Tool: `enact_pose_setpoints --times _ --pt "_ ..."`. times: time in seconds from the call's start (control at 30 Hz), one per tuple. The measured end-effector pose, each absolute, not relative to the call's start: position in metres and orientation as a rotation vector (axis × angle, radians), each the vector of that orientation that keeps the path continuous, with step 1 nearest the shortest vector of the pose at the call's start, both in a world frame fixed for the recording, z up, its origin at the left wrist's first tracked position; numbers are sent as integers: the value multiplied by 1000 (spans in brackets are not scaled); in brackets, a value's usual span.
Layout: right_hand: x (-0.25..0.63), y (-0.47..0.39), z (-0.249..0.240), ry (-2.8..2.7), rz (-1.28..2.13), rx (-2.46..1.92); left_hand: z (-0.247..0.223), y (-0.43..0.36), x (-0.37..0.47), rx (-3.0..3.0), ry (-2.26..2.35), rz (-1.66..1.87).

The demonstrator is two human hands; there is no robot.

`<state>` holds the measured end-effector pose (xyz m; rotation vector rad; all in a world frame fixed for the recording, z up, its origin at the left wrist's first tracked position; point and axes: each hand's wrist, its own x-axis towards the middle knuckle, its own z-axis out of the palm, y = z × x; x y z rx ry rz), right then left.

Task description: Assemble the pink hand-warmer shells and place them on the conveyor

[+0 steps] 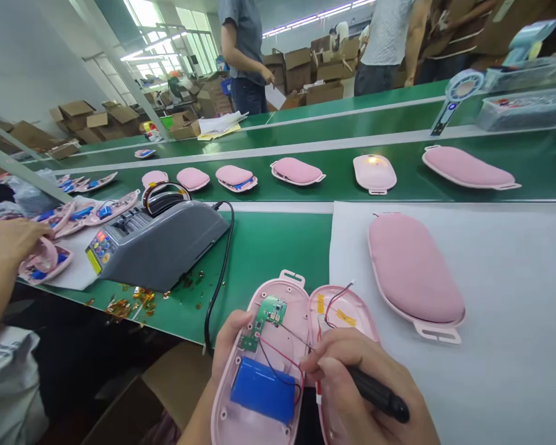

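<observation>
My left hand (227, 346) grips the left edge of an opened pink plastic casing (222, 402), thumb near its upper rim. Inside that half lie a green circuit board (271, 311) and a blue battery pack (264, 389), joined by thin red and black wires. In my right hand (366, 377) is a black-handled screwdriver (380, 395), its thin metal shaft slanting to the board with the tip at its lower right edge. Beside it the second casing half (347, 303) stands opened, partly behind my right hand, with yellow tape pieces and a loose wire end showing.
A closed pink unit (417, 272) lies on white sheeting (509, 272) at right. Grey tape dispenser (162, 244) and black cable stand left, with tape scraps (134, 303) below. Pink units line the green conveyor (408, 170). A co-worker's hand (16, 241) works at far left.
</observation>
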<state>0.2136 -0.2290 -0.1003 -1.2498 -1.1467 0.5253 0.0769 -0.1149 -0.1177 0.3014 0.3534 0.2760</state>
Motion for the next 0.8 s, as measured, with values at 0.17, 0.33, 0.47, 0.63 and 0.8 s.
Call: enact_pose_setpoints --times 0.17,0.33,0.47,0.63,0.8 --pt "213 -227 -103 -1178 536 -1230 -116 -117 77 303 389 276" --pt "210 -224 -102 -1178 533 -1234 -113 -117 78 322 386 270" --pt "202 -225 -100 -1095 502 -1296 -111 -114 79 340 390 293" --pt "193 -225 -99 -1031 445 -1289 -111 -115 79 335 369 272" --pt "193 -224 -101 -996 446 -1267 -113 -116 78 340 387 262"
